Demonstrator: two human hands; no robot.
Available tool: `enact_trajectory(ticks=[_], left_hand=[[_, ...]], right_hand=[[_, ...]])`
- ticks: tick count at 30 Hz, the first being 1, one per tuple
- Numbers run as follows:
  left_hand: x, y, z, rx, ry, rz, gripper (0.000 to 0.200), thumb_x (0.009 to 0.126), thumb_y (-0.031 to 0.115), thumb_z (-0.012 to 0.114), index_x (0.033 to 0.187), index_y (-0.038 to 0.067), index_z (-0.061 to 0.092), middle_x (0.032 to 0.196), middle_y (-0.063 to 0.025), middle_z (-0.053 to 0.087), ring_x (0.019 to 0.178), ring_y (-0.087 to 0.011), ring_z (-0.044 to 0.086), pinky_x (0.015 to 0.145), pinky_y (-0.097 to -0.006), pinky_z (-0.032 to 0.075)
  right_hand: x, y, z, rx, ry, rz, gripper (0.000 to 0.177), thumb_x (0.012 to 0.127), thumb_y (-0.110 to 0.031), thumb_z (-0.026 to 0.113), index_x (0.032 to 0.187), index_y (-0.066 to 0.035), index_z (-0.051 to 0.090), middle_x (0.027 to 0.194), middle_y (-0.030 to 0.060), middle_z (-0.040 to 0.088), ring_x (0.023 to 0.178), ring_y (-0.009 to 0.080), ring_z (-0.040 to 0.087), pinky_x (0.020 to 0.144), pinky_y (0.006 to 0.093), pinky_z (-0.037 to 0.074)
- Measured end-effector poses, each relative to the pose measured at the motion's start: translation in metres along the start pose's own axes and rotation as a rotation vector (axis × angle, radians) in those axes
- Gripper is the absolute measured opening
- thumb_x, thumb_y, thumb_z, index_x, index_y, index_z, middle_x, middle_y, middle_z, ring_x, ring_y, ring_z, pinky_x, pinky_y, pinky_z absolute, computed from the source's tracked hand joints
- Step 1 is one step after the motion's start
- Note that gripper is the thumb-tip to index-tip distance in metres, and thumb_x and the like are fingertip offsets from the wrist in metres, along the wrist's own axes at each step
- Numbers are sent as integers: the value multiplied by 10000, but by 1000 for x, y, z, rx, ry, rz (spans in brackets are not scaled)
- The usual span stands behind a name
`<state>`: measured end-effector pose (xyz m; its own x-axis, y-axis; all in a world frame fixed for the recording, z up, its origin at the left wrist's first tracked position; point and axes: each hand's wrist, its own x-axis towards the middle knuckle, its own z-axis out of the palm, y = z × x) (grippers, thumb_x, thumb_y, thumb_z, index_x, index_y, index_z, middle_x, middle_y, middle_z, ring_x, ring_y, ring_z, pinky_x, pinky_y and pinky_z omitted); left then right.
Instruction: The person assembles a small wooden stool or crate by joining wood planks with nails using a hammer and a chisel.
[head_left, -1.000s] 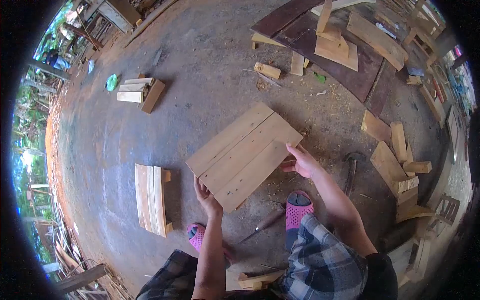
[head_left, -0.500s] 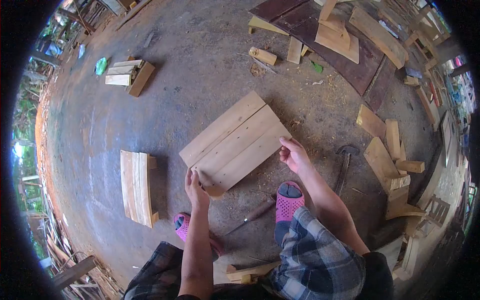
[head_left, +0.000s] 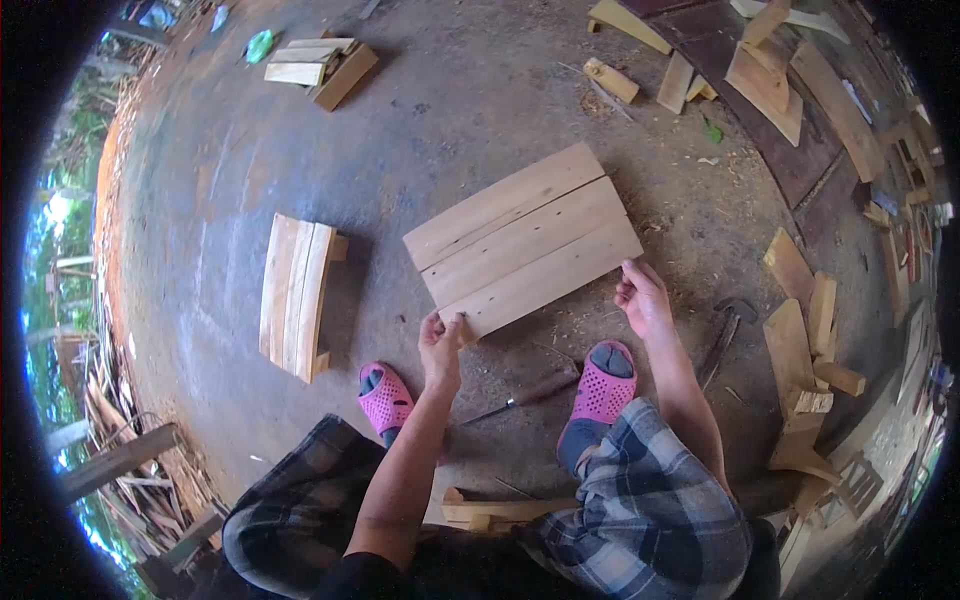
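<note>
A panel of three wooden boards lies side by side between my hands, tilted, with its far end up to the right. My left hand grips its lower left corner, thumb on top of the face. My right hand holds the lower right corner between thumb and curled fingers. Small dark nail marks dot the panel's face. What is under the panel is hidden.
A slatted wooden piece stands at the left, and a small wood stack lies beyond it. A hammer, a dark-handled tool and wood offcuts lie near my feet and at the right. Pink shoes are below.
The view has shifted, so floor objects appear higher and some further right. The panel has turned slightly flatter, and both hands are still at its near corners.
</note>
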<state>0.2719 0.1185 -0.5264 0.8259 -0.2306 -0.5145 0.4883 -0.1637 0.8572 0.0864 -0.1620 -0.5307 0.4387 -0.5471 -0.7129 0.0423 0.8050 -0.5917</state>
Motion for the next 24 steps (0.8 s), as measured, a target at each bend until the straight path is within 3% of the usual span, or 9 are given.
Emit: enact_trajectory(ticks=[2,4,6,8,10,13,16,20,24], left_hand=[[-9,7,4,22,15,-102,358,900,193,669,1187,47,514,985,-17,631,888,-106,583,724,-277,454],[-8,4,3,13,17,-93,366,895,208,677,1183,53,511,967,-15,636,851,-93,590,671,-248,443],[-6,5,5,60,4,-56,368,885,211,690,1165,55,509,916,-16,631,771,-84,582,611,-221,428],[-6,10,9,43,-2,-61,359,875,196,702,1151,65,513,893,-7,623,736,-69,557,589,-217,408],[-5,8,9,27,-13,-66,352,865,182,714,1137,76,517,870,2,616,701,-54,532,567,-213,388],[0,-2,7,27,-1,-16,356,857,171,722,1122,69,507,871,-2,616,681,-50,519,552,-215,379],[-3,-9,6,-24,-24,32,385,862,207,719,1137,53,498,884,-19,604,704,-84,531,585,-235,425],[-10,-5,10,26,9,27,451,844,255,739,1171,58,498,935,-26,602,757,-98,544,625,-239,418],[-13,-3,13,50,17,-39,486,832,296,747,1176,59,499,953,-31,604,795,-123,564,654,-224,407]], right_hand=[[-17,5,-14,-57,30,-53,178,870,-218,701,962,-107,597,789,-28,551,671,77,548,557,239,460],[-36,12,-39,-171,137,-194,173,892,-192,669,1011,-86,602,845,-3,573,697,81,556,574,243,481],[-65,8,-63,-447,335,-385,199,893,-183,667,1044,-72,601,882,12,585,728,109,566,621,275,494],[-59,17,-132,-868,520,-745,193,882,-147,665,1034,-50,596,872,38,595,765,173,568,688,326,486],[-78,8,-164,-1226,693,-902,213,858,-127,675,1026,-34,581,910,77,602,797,237,563,755,384,466],[-92,5,-184,-1366,790,-704,269,840,-142,690,1030,-24,540,946,125,587,826,277,552,768,410,457],[-94,6,-181,-1284,834,-588,343,840,-200,705,1046,-20,497,986,155,563,844,298,548,773,428,451],[-79,11,-184,-1177,844,-543,371,874,-255,679,1070,-15,475,992,173,546,881,321,547,777,439,448],[-72,17,-195,-1405,915,-586,418,912,-321,629,1102,13,464,1004,199,533,939,356,554,794,455,449]])
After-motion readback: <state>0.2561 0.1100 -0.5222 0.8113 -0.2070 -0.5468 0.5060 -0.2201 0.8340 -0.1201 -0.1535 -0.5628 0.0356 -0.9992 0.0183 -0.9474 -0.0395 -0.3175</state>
